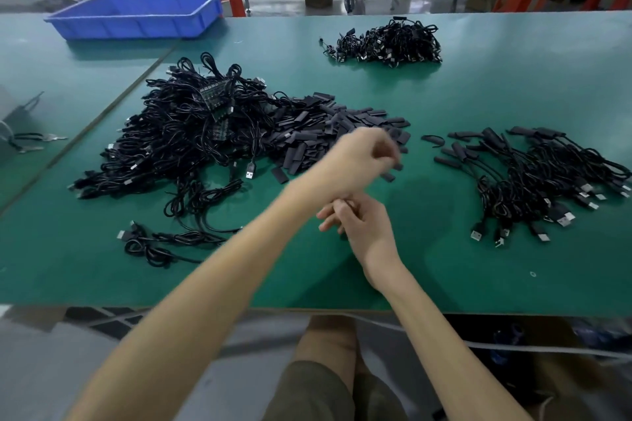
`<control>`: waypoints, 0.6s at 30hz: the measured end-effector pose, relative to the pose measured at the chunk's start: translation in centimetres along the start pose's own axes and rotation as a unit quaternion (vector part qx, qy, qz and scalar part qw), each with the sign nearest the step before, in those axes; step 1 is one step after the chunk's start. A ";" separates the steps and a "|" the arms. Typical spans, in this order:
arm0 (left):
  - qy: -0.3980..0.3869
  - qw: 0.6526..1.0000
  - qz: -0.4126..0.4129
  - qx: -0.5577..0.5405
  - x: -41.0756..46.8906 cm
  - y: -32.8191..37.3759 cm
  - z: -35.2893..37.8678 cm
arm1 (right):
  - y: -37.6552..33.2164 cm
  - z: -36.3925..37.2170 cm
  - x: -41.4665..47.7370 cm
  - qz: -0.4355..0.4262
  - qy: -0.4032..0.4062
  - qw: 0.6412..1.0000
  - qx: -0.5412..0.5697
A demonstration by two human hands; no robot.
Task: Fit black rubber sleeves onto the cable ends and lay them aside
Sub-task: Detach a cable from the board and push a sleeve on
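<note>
Your left hand (364,154) reaches across the green worktop (478,284) and hovers, blurred, over the near edge of the heap of black rubber sleeves (328,133). Its fingers are curled, but whether the grip has closed on a sleeve cannot be told. Your right hand (359,222) sits just beneath the left forearm, fingers loosely bent, its grip apart with nothing seen in it. A tangle of black USB cables (178,137) lies touching the sleeve heap on the left. Sleeved cables (533,178) are laid at the right, well apart from a further cable heap (390,44) and a blue tray (136,15) behind.
</note>
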State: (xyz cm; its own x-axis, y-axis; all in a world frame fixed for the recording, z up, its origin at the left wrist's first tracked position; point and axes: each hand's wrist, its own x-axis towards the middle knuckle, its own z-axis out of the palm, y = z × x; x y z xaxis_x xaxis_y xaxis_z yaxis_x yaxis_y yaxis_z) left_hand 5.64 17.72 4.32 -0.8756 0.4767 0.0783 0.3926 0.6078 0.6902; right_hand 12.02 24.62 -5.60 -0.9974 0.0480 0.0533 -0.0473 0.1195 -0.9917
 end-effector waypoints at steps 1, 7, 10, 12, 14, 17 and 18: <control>-0.020 0.995 -0.016 0.094 -0.8 -1.0 -1.6 | -0.1 0.0 0.0 -0.002 -0.001 1.000 0.029; -0.261 0.855 -0.217 0.392 -6.9 -7.5 -7.0 | 0.5 -0.1 0.0 -0.021 -0.021 0.999 0.041; -0.269 0.865 -0.224 0.360 -8.3 -9.3 -7.3 | 0.5 0.0 0.0 -0.022 -0.025 0.999 0.027; -0.254 0.879 -0.204 0.347 -8.6 -9.8 -7.0 | 0.4 0.0 0.0 -0.022 -0.026 0.999 0.021; -0.247 0.892 -0.186 0.331 -8.5 -10.0 -6.8 | 0.3 0.0 -0.1 -0.023 -0.029 0.999 0.015; -0.200 0.929 -0.164 0.263 -8.0 -9.8 -6.9 | 0.3 0.0 -0.2 -0.024 -0.037 0.999 0.011; -0.173 0.945 -0.155 0.229 -7.7 -9.7 -6.9 | 0.2 0.0 -0.1 -0.025 -0.044 0.999 0.008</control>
State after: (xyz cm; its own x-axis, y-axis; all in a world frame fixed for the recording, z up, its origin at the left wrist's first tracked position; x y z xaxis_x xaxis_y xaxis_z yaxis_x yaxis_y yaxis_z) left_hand 6.66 3.78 2.04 -0.8555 0.3619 -0.3703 0.2827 0.9256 0.2516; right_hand 12.14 24.67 -5.83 -0.9946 -0.0443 0.0938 -0.0980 0.1044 -0.9897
